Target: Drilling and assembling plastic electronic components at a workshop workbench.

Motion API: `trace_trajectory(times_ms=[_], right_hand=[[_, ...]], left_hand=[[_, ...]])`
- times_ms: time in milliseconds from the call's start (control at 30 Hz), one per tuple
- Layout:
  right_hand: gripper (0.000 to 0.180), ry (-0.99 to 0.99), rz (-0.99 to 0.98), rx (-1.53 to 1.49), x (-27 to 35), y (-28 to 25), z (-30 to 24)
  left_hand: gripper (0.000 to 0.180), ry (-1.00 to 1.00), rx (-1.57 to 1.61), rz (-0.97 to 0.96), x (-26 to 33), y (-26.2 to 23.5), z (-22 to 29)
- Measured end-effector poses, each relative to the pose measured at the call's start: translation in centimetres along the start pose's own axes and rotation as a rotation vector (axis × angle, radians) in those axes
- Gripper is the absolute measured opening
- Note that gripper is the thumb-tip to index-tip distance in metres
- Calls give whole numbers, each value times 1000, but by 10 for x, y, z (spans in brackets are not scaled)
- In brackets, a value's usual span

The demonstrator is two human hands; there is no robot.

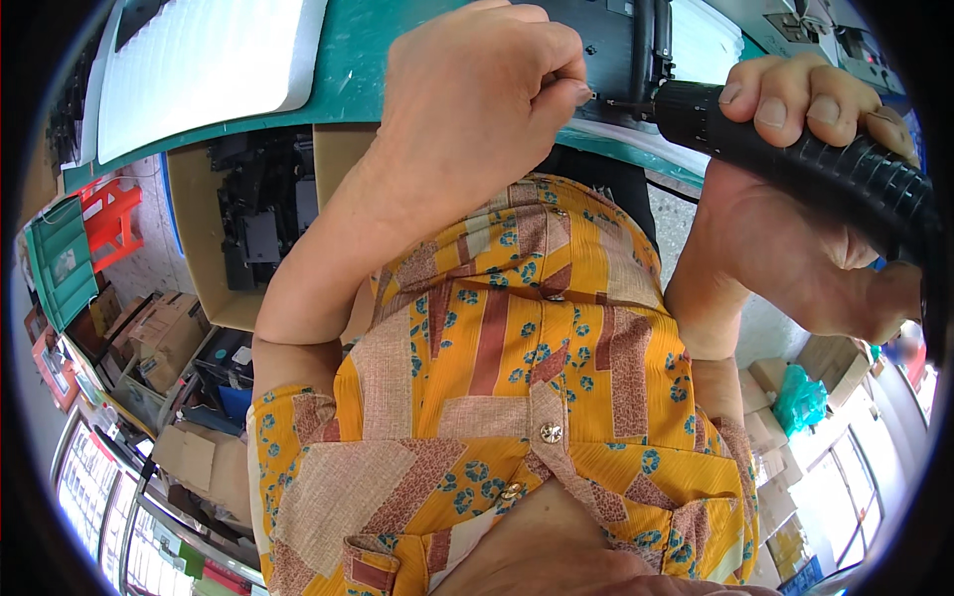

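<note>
A person in a yellow patterned shirt (pixel 517 397) works at a green-topped table (pixel 348 70) at the far side of the scene. The right hand (pixel 805 199) is wrapped tight around a black electric screwdriver (pixel 795 149), whose thin bit points left toward the left hand (pixel 477 99). That hand is closed, fingertips (pixel 571 84) pinched together just beside the bit's tip; what they pinch is too small to make out. A black device (pixel 606 40) sits on the table just beyond both hands. A white foam sheet (pixel 199 60) lies at far left, and an open cardboard box (pixel 248 219) of dark parts stands below the table's edge.
</note>
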State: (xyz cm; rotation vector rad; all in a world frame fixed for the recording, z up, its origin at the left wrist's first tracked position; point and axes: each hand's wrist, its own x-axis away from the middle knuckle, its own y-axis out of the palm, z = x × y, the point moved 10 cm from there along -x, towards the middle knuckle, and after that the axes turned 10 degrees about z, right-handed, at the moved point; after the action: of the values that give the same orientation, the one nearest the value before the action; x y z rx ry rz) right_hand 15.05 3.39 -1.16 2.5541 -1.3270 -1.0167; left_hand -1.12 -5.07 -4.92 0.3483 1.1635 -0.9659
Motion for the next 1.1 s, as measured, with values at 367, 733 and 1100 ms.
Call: trace_trajectory(times_ms=[367, 733, 1100], right_hand=[[81, 16, -31, 19, -7, 8, 10], [83, 17, -44, 29, -8, 12, 14], [82, 10, -53, 45, -17, 7, -4]], left_hand=[[9, -551, -245, -369, 5, 9, -16], [10, -516, -261, -353, 6, 12, -13], [10, -506, -263, -349, -8, 19, -6]])
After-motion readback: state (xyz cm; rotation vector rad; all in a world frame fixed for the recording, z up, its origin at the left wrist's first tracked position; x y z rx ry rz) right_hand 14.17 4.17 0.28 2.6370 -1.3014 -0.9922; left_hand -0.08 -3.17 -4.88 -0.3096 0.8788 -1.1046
